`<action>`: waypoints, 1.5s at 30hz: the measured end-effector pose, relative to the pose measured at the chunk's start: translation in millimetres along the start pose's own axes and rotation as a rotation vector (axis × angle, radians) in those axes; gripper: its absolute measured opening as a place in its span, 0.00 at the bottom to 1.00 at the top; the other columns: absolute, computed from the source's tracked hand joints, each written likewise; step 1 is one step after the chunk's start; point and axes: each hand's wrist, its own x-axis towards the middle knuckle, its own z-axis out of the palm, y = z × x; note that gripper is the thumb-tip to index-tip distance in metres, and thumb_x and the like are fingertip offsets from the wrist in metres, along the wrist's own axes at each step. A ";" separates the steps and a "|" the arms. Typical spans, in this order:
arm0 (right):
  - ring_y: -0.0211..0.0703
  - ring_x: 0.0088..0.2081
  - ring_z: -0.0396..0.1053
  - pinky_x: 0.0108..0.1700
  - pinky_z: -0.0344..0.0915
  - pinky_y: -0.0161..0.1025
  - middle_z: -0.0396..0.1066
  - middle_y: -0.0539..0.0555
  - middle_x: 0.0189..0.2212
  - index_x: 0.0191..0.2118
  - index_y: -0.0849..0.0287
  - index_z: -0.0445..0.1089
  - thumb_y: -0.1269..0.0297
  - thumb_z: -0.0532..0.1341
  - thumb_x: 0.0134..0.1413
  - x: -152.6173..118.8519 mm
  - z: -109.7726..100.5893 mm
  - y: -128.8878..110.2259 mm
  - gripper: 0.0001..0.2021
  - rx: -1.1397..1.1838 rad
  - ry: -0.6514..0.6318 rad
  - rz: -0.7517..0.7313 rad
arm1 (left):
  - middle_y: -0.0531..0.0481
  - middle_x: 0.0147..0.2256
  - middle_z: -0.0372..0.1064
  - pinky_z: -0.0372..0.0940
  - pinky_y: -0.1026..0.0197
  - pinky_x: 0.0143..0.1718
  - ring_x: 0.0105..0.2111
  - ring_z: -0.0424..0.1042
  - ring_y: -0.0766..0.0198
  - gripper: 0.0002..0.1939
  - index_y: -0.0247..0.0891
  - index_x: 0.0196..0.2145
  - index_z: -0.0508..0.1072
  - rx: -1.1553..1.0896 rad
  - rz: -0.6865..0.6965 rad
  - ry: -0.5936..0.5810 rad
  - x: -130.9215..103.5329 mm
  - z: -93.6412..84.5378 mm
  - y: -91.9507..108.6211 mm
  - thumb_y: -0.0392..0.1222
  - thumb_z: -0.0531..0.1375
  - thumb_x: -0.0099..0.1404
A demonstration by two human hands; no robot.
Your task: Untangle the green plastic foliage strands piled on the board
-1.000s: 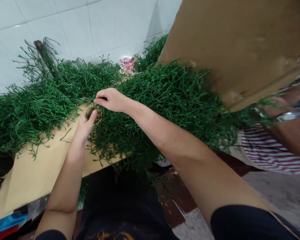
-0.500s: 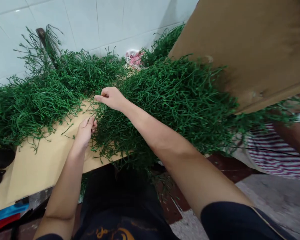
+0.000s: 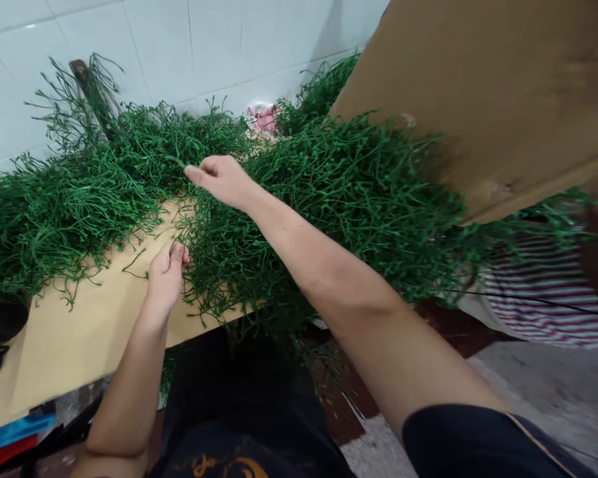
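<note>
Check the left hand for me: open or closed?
Closed: the left hand curls its fingers in, thumb against them. Whether it grips anything, I cannot tell.

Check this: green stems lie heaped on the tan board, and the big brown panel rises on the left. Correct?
No: the brown panel rises on the right, as the head view shows. The green stems do lie heaped on the tan board.
</note>
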 end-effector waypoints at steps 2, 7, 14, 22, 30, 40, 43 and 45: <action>0.31 0.24 0.48 0.26 0.50 0.33 0.49 0.45 0.19 0.25 0.61 0.60 0.38 0.53 0.50 -8.9 -0.5 -16.5 0.26 0.151 -0.173 -0.001 | 0.55 0.21 0.51 0.52 0.62 0.26 0.22 0.52 0.68 0.21 0.40 0.23 0.57 0.097 0.074 -0.002 6.7 0.0 0.9 0.59 0.48 0.64; 0.27 0.20 0.42 0.21 0.44 0.30 0.43 0.41 0.18 0.30 0.62 0.63 0.39 0.58 0.46 -25.5 -7.6 -17.1 0.26 0.394 -0.511 0.122 | 0.52 0.22 0.58 0.55 0.62 0.31 0.26 0.59 0.64 0.13 0.40 0.24 0.60 0.405 0.207 -0.009 8.3 0.1 1.9 0.43 0.48 0.65; 0.26 0.21 0.46 0.24 0.46 0.31 0.51 0.43 0.18 0.29 0.65 0.66 0.57 0.61 0.52 -33.0 -13.5 -14.4 0.13 0.321 -0.613 0.025 | 0.48 0.27 0.64 0.58 0.59 0.38 0.32 0.64 0.60 0.12 0.39 0.25 0.62 0.603 0.339 -0.028 16.6 4.7 -0.1 0.39 0.47 0.65; 0.30 0.25 0.50 0.31 0.49 0.34 0.55 0.45 0.19 0.26 0.65 0.67 0.72 0.54 0.54 -34.4 0.6 -20.9 0.09 0.034 -0.165 0.065 | 0.51 0.23 0.62 0.55 0.60 0.32 0.27 0.62 0.62 0.14 0.39 0.24 0.60 0.558 0.205 -0.044 12.5 21.7 2.1 0.42 0.46 0.66; 0.28 0.20 0.44 0.25 0.45 0.33 0.45 0.42 0.15 0.21 0.61 0.56 0.65 0.54 0.60 -40.5 9.2 -29.6 0.16 0.268 -0.160 0.324 | 0.53 0.20 0.59 0.54 0.62 0.28 0.23 0.60 0.65 0.15 0.39 0.24 0.62 0.383 0.163 -0.081 11.4 32.8 0.8 0.43 0.46 0.67; 0.27 0.21 0.47 0.25 0.46 0.32 0.51 0.43 0.17 0.24 0.62 0.59 0.67 0.57 0.57 -49.0 -5.0 -29.8 0.12 0.287 -0.167 0.246 | 0.56 0.18 0.53 0.51 0.63 0.26 0.21 0.55 0.68 0.15 0.39 0.22 0.60 0.149 0.091 -0.027 19.0 34.1 -6.6 0.43 0.48 0.66; 0.28 0.22 0.44 0.26 0.44 0.34 0.45 0.42 0.16 0.19 0.61 0.56 0.69 0.58 0.55 -48.8 -4.2 -26.1 0.16 0.194 -0.224 0.185 | 0.56 0.18 0.53 0.51 0.64 0.26 0.21 0.55 0.68 0.15 0.39 0.22 0.60 0.113 0.073 -0.013 18.9 34.9 -6.1 0.42 0.48 0.66; 0.29 0.22 0.44 0.27 0.44 0.35 0.45 0.43 0.15 0.18 0.62 0.57 0.71 0.57 0.54 -48.3 -3.9 -24.2 0.15 0.190 -0.240 0.173 | 0.56 0.18 0.53 0.50 0.63 0.26 0.21 0.55 0.68 0.15 0.39 0.21 0.60 0.118 0.075 -0.015 17.4 35.5 -5.9 0.42 0.48 0.66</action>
